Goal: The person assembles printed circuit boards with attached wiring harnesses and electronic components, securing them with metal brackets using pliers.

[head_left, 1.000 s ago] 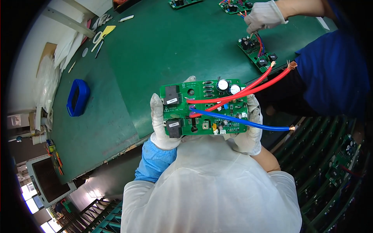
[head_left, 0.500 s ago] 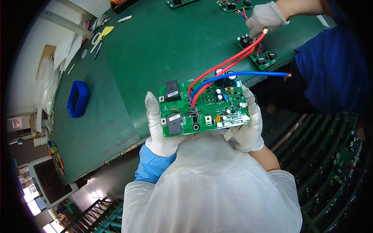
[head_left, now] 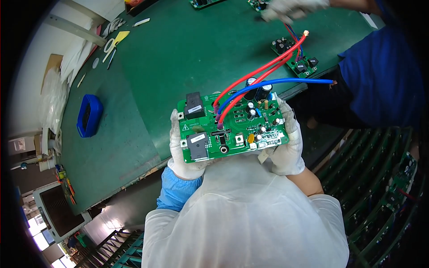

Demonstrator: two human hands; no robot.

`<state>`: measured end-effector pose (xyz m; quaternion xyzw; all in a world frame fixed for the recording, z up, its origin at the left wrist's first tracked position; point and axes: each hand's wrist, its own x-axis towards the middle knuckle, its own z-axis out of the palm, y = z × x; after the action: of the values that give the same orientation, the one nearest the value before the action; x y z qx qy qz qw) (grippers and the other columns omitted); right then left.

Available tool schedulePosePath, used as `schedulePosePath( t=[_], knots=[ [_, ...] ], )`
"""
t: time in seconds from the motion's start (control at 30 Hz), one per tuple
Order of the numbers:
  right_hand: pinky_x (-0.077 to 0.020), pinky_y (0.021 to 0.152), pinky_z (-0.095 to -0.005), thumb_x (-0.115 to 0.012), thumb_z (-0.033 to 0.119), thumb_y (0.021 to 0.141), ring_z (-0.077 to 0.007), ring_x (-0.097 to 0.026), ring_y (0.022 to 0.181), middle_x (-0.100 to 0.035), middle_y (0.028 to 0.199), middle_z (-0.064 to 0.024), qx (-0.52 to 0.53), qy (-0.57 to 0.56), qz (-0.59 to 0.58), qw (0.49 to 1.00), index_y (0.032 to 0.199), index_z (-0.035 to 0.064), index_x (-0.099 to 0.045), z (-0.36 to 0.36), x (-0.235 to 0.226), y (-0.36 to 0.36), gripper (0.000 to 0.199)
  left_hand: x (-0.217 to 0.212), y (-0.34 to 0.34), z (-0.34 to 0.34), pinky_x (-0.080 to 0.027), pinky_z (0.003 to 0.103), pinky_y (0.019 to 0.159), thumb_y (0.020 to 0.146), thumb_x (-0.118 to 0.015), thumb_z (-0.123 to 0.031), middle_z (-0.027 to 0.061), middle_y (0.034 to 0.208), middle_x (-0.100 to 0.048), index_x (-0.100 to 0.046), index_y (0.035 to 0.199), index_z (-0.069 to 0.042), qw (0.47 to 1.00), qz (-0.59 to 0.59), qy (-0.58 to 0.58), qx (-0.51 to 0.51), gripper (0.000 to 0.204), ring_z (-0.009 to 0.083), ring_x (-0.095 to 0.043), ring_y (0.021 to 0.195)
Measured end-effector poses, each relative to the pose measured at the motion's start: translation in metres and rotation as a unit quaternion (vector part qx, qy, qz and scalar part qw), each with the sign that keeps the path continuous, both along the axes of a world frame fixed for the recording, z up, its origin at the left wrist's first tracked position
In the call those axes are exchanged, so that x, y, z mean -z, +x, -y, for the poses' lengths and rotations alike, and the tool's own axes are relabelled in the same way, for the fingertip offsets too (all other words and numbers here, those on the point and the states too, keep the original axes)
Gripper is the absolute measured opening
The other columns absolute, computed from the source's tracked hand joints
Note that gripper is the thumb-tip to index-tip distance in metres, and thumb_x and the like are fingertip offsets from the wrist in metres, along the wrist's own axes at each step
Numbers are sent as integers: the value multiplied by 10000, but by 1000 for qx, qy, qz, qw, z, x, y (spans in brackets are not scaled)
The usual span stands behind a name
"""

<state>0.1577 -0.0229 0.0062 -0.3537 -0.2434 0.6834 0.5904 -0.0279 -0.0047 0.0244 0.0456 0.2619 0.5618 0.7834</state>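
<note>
Between my two white-gloved hands I hold a green circuit board (head_left: 232, 142), component side up, in front of my chest. My left hand (head_left: 178, 152) grips its left edge, with a blue sleeve at the wrist. My right hand (head_left: 289, 145) is closed on the right edge; part of its fingers is hidden under the board. Two black block-shaped relays (head_left: 196, 145) sit on the board's left side, and round capacitors (head_left: 263, 92) stand at its upper right. Two red wires and a blue wire (head_left: 277, 81) rise from the middle and reach to the right, their ends bare.
A co-worker's gloved hand (head_left: 290, 10) is over the far side of the green table (head_left: 147, 67), near another wired board (head_left: 295, 58). A blue tray (head_left: 89, 115) lies at left, below a tape roll (head_left: 109, 44). A dark rack (head_left: 366, 178) holding boards is at right.
The board in my hands has tilted and shifted slightly down and left. The co-worker's hand has left the other wired board and moved up and left.
</note>
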Motion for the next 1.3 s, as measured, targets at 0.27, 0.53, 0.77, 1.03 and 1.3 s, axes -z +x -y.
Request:
schedulePosePath(
  t=[0.27, 0.53, 0.77, 1.03, 1.3],
  knots=[
    [-493, 903, -339, -438, 540, 910, -194, -561, 1095, -527, 1225, -113, 0, 54, 42, 998, 1332, 22, -360, 1, -2, -2, 673, 25, -16, -1, -516, 468, 853, 883, -503, -504, 191, 1241, -534, -500, 1254, -52, 998, 21, 55, -7, 585, 307, -580, 1046],
    [-519, 831, -300, -558, 507, 865, -150, -598, 1008, -574, 1147, -93, -22, 62, 10, 998, 1246, 46, -424, 4, -1, 2, 613, 8, 0, -4, -518, 425, 791, 927, -435, -400, 118, 1047, -645, -589, 1104, -87, 996, -23, 55, -67, 391, 272, -623, 908],
    [-491, 884, -305, -629, 488, 822, -152, -571, 1053, -552, 1180, -77, 13, 25, -52, 998, 1277, 38, -410, 4, 12, 0, 676, 11, 0, -3, -528, 430, 752, 908, -473, -401, 111, 1011, -653, -606, 1058, -96, 994, -21, 67, -82, 365, 267, -631, 859],
    [-482, 871, -277, -683, 459, 801, -130, -561, 1039, -551, 1161, -49, 3, 28, -66, 997, 1297, 37, -398, 3, 17, 3, 711, 27, -13, -2, -434, 482, 960, 865, -515, -500, 229, 1299, -479, -503, 1252, -29, 980, 144, 137, 6, 610, 356, -513, 1141],
    [-507, 836, -283, -616, 485, 841, -144, -578, 1033, -558, 1151, -80, 7, 29, -45, 999, 1312, 26, -370, 4, 6, 0, 702, 25, -13, 1, -429, 510, 960, 822, -587, -515, 246, 1325, -441, -508, 1240, -38, 998, 13, 69, 0, 639, 372, -495, 1158]
  ],
)
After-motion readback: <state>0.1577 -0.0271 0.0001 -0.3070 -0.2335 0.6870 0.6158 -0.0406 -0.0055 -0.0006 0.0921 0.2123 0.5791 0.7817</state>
